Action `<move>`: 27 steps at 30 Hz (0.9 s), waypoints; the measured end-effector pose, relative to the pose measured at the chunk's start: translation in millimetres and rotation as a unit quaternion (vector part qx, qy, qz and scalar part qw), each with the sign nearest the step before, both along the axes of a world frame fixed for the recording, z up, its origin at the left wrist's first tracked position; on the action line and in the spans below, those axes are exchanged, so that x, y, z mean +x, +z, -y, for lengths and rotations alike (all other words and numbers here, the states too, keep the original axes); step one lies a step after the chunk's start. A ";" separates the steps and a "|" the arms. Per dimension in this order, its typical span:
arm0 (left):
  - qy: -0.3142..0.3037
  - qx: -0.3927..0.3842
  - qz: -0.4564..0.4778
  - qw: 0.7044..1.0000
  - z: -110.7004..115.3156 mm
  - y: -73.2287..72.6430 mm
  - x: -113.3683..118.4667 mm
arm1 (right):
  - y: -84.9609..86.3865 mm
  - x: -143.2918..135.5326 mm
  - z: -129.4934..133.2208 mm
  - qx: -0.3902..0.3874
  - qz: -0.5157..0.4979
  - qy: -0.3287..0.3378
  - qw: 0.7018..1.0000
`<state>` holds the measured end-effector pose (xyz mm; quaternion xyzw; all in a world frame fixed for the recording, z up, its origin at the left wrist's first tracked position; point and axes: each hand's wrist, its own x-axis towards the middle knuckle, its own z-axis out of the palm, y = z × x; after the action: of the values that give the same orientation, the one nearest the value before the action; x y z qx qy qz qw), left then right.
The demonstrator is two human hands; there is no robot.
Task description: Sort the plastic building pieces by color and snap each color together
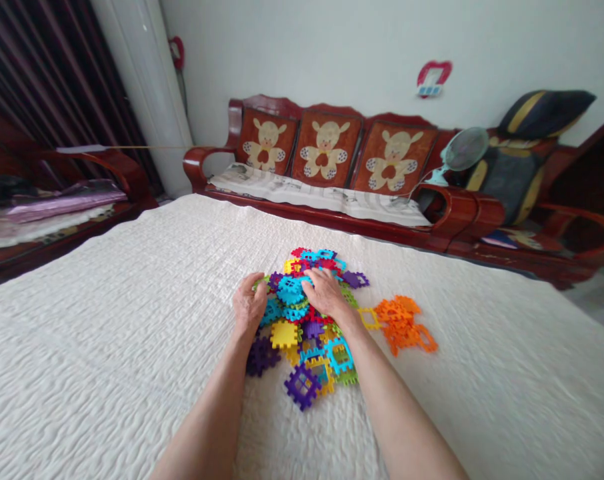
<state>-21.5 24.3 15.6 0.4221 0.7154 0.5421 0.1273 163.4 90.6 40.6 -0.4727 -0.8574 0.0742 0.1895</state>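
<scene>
A heap of colourful plastic interlocking tiles with notched edges lies on the white quilted cover. My left hand [251, 301] is at the heap's left edge, thumb and fingers apart, beside a light green tile [262, 283]. My right hand [324, 293] rests over the upper middle of the heap, fingers spread near a light blue tile [291, 287]; its fingertips partly hide the tiles under them. Closer to me are a yellow tile [285, 335], a purple window tile [303, 386] and a light blue frame tile [340, 355].
A separate pile of orange tiles [401, 323] lies right of the heap, with a yellow frame tile [369, 318] beside it. The quilted cover [147, 320] spreads all round. Behind it stands a wooden sofa [327, 210] with bear cushions, and a small fan [465, 150].
</scene>
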 end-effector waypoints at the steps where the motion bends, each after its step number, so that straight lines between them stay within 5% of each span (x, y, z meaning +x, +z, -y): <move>1: -0.001 0.003 0.005 1.000 -0.3 -0.7 -0.3 | -1.2 -4.5 1.7 -0.003 0.005 0.016 1.000; 15: -0.013 -0.015 0.023 1.000 -0.2 -4.9 -5.8 | 9.8 -25.0 23.6 -0.041 -0.074 0.092 0.992; 22: 0.002 -0.012 0.050 0.999 -2.8 -10.3 -7.5 | 7.4 21.6 -13.9 -0.016 -0.071 -0.137 0.988; 27: 0.010 -0.028 0.041 0.999 -2.9 -7.9 -7.0 | 7.0 28.6 -15.7 -0.097 -0.082 -0.076 0.989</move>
<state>-28.5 27.2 7.7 0.3892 0.7285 0.5398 0.1628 192.0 106.3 47.5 -0.5447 -0.7895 0.1812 0.2171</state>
